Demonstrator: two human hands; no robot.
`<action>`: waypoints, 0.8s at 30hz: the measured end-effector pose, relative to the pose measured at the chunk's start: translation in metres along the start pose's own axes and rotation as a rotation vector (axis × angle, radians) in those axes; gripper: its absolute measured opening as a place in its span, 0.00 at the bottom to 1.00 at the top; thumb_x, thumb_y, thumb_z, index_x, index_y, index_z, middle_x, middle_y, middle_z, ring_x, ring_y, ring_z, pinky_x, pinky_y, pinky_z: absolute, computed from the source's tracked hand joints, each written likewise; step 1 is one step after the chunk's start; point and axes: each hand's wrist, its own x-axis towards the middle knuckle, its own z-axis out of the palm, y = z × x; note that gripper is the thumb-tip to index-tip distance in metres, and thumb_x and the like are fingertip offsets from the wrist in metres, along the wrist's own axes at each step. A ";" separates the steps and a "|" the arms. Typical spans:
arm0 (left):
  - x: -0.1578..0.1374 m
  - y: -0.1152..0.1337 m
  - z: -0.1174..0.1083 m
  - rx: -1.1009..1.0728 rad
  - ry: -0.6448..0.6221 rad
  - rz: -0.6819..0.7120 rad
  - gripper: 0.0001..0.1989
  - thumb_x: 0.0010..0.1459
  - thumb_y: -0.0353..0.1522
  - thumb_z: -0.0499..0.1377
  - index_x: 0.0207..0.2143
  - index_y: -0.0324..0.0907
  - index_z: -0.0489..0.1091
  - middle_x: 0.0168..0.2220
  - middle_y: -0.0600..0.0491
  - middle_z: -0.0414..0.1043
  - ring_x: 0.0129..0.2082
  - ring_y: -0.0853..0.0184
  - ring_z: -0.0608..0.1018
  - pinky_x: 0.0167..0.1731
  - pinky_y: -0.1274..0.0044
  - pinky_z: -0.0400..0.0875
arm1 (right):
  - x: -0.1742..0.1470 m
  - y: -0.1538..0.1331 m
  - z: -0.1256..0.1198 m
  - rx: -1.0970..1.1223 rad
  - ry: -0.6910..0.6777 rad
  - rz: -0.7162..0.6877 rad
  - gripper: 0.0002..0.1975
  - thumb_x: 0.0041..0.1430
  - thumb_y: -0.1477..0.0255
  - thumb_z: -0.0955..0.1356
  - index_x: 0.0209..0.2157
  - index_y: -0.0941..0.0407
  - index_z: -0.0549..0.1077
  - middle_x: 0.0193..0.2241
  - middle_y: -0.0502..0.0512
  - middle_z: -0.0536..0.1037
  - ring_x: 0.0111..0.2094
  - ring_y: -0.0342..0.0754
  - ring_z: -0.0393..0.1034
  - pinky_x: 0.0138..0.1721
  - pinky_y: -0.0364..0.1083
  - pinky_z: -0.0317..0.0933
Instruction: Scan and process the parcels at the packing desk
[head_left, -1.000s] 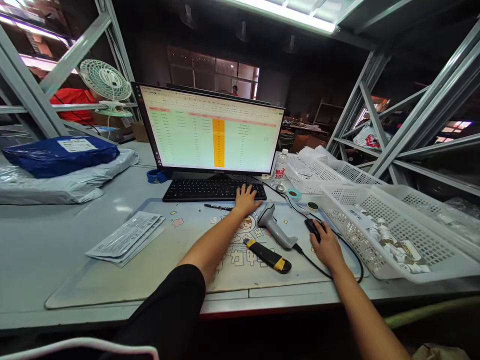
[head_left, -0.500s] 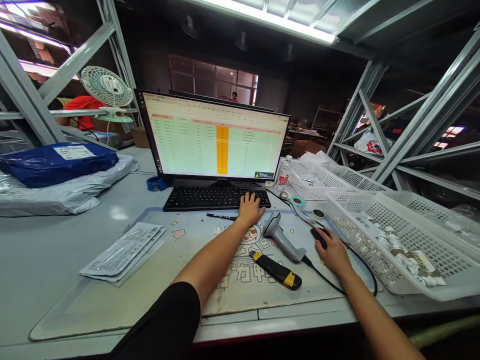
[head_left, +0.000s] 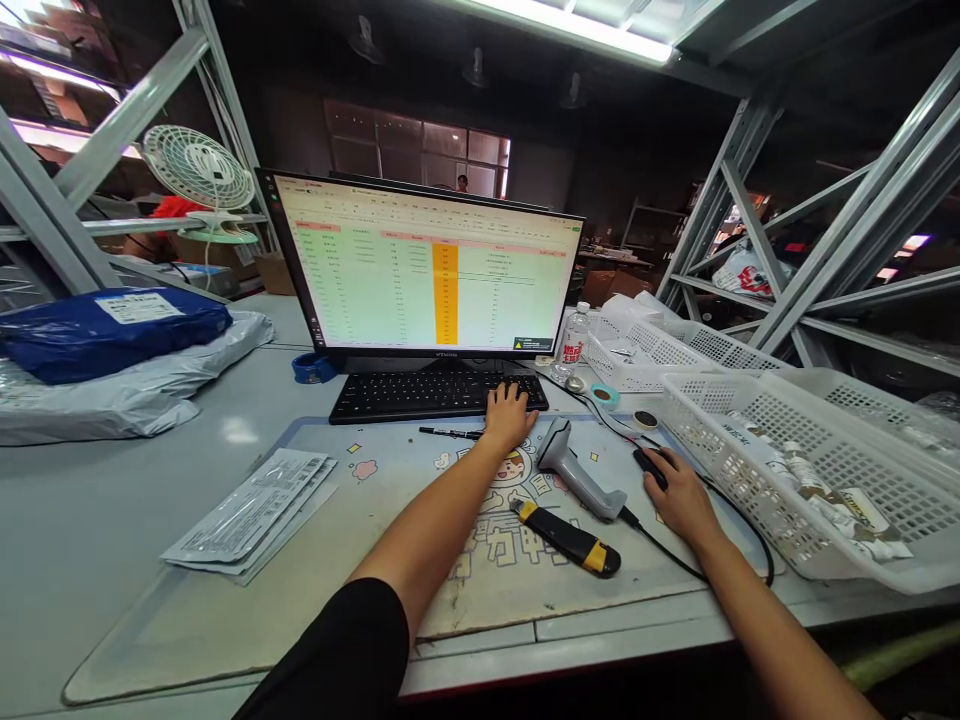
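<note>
My left hand (head_left: 508,415) rests on the right end of a black keyboard (head_left: 405,396), its fingers spread over the keys and holding nothing. My right hand (head_left: 681,498) is curved over a black computer mouse (head_left: 649,467) on the printed desk mat (head_left: 300,590). Between my arms lie a grey barcode scanner (head_left: 581,478) with a cable and a black-and-yellow utility knife (head_left: 566,538). Just left of my left hand is a black pen (head_left: 450,433), partly hidden by my wrist. A monitor (head_left: 420,275) behind the keyboard displays a spreadsheet with an orange column.
White perforated baskets (head_left: 795,500) with small bottles and packets line the right side. A drink bottle (head_left: 574,345) and tape rolls (head_left: 604,396) stand beside them. Printed plastic mailers (head_left: 251,510) lie on the mat's left; a blue wrapped parcel (head_left: 112,335) and a fan (head_left: 199,170) are beyond.
An outlined cell now shows in the spreadsheet's right-hand column. My view has shifted slightly; both hands keep their places on the keyboard and the mouse.
</note>
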 end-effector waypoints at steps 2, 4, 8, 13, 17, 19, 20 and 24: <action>0.000 0.000 0.000 -0.006 0.001 0.001 0.25 0.74 0.44 0.54 0.63 0.38 0.73 0.73 0.39 0.62 0.71 0.44 0.62 0.68 0.55 0.59 | 0.000 0.000 -0.001 -0.003 -0.012 0.015 0.28 0.71 0.62 0.60 0.65 0.55 0.76 0.64 0.67 0.71 0.61 0.64 0.71 0.65 0.63 0.66; 0.000 0.000 -0.001 -0.015 0.001 0.004 0.25 0.74 0.44 0.54 0.63 0.37 0.73 0.72 0.39 0.62 0.71 0.44 0.62 0.67 0.56 0.60 | 0.000 0.000 -0.001 -0.006 -0.018 0.028 0.28 0.72 0.61 0.60 0.65 0.55 0.76 0.64 0.68 0.71 0.61 0.65 0.70 0.64 0.64 0.66; 0.000 0.001 -0.001 -0.033 0.003 0.010 0.23 0.74 0.43 0.55 0.62 0.41 0.73 0.72 0.40 0.63 0.70 0.44 0.63 0.65 0.56 0.62 | -0.001 0.001 -0.002 -0.001 -0.010 0.019 0.27 0.71 0.62 0.61 0.65 0.53 0.76 0.64 0.66 0.71 0.62 0.63 0.70 0.65 0.63 0.66; -0.001 0.003 0.000 -0.051 0.006 0.022 0.22 0.73 0.43 0.55 0.62 0.42 0.73 0.71 0.41 0.64 0.69 0.45 0.64 0.65 0.57 0.62 | -0.001 0.001 -0.003 -0.014 -0.004 0.017 0.27 0.71 0.62 0.61 0.65 0.53 0.76 0.64 0.65 0.71 0.62 0.62 0.70 0.66 0.62 0.65; -0.001 0.003 0.000 -0.060 0.007 0.010 0.21 0.73 0.42 0.56 0.60 0.41 0.74 0.70 0.40 0.66 0.67 0.45 0.65 0.63 0.57 0.64 | -0.001 0.001 -0.004 -0.008 0.001 -0.009 0.28 0.72 0.61 0.60 0.65 0.55 0.76 0.64 0.67 0.72 0.61 0.63 0.71 0.66 0.62 0.66; -0.001 0.002 0.001 -0.062 0.005 0.009 0.21 0.73 0.42 0.56 0.60 0.40 0.74 0.70 0.40 0.65 0.67 0.45 0.65 0.63 0.58 0.64 | 0.000 0.002 -0.003 -0.010 0.006 -0.014 0.28 0.71 0.61 0.60 0.64 0.56 0.77 0.63 0.67 0.72 0.61 0.63 0.71 0.66 0.62 0.66; -0.001 0.002 0.001 -0.062 0.003 0.009 0.21 0.73 0.42 0.56 0.60 0.39 0.73 0.70 0.40 0.65 0.67 0.45 0.65 0.63 0.58 0.64 | 0.000 0.002 -0.003 -0.011 0.006 -0.014 0.28 0.71 0.61 0.61 0.64 0.56 0.77 0.63 0.67 0.72 0.61 0.63 0.71 0.66 0.62 0.66; -0.002 0.002 0.003 -0.056 -0.002 0.014 0.21 0.73 0.42 0.56 0.61 0.41 0.73 0.70 0.40 0.65 0.67 0.45 0.65 0.63 0.58 0.63 | 0.000 0.002 -0.002 -0.014 0.000 -0.011 0.28 0.71 0.61 0.61 0.65 0.55 0.76 0.63 0.66 0.72 0.61 0.62 0.71 0.66 0.61 0.66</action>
